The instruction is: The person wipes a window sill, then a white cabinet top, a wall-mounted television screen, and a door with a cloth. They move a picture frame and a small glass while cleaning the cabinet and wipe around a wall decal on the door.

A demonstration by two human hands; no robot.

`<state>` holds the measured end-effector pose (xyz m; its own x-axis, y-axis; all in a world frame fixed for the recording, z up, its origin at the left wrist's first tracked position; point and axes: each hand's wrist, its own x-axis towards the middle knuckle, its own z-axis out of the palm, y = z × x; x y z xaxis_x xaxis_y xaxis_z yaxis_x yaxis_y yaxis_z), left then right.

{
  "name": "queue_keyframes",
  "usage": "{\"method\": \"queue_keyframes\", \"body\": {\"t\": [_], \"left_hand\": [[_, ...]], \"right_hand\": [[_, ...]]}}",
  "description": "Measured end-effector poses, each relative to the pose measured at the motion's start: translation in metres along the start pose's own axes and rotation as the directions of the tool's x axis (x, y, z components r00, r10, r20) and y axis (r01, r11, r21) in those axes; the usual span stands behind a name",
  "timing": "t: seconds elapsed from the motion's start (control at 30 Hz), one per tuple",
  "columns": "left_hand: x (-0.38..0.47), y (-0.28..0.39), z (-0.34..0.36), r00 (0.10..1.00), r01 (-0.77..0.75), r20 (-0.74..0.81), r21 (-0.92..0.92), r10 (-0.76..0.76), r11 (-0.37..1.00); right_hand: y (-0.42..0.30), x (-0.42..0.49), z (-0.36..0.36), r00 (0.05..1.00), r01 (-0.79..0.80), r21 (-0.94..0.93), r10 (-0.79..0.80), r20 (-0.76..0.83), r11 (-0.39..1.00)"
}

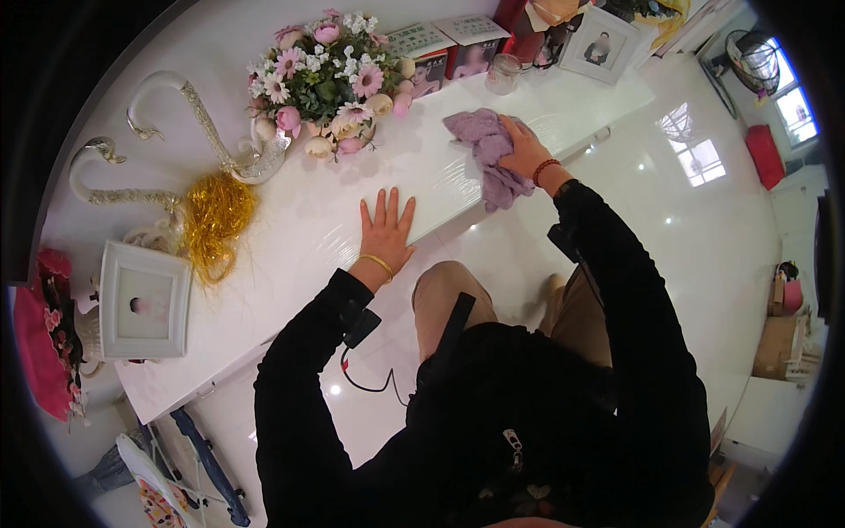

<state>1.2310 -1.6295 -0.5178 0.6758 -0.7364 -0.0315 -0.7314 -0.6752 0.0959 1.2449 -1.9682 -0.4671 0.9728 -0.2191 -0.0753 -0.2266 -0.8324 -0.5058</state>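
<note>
My left hand (386, 228) lies flat on the glossy white cabinet top (310, 237), fingers spread, with nothing in it. A crumpled purple cloth (485, 142) is under my right hand (525, 152), whose fingers curl over it and press it to the surface. Part of the cloth hangs over the cabinet's front edge. Wet-looking streaks shine near the cloth and beside my left hand. Behind the cloth stands an upturned clear glass (504, 74). A flower arrangement (333, 86) in pink, white and cream sits at the back, beyond my left hand.
Two swan ornaments (254, 165) and a clump of gold tinsel (218, 221) stand on the left, near a white photo frame (145, 303). Another framed photo (599, 45) and desk calendars (475, 56) line the back. Drawer handles (601, 135) jut from the front.
</note>
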Motion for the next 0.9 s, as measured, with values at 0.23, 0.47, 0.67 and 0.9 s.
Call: {"method": "queue_keyframes", "body": {"t": [0.23,0.47,0.67,0.9], "left_hand": [[0.002,0.0,-0.002,1.0,0.011,-0.006,-0.019,-0.012,1.0],[0.0,0.0,0.001,0.998,0.034,-0.048,0.012,-0.033,0.999],[0.0,0.013,-0.005,0.987,0.152,0.034,0.118,-0.157,0.981],[0.021,0.057,-0.021,0.779,0.414,0.242,0.494,-0.578,0.765]], "right_hand": [[-0.061,-0.023,0.059,0.913,0.398,-0.362,-0.404,0.064,0.843],[-0.05,-0.02,0.031,0.805,0.321,0.642,-0.558,0.201,0.696],[0.094,0.042,-0.055,0.801,-0.245,0.872,-0.418,0.428,0.423],[0.201,0.099,-0.14,0.996,-0.018,0.084,0.025,-0.081,0.996]]}}
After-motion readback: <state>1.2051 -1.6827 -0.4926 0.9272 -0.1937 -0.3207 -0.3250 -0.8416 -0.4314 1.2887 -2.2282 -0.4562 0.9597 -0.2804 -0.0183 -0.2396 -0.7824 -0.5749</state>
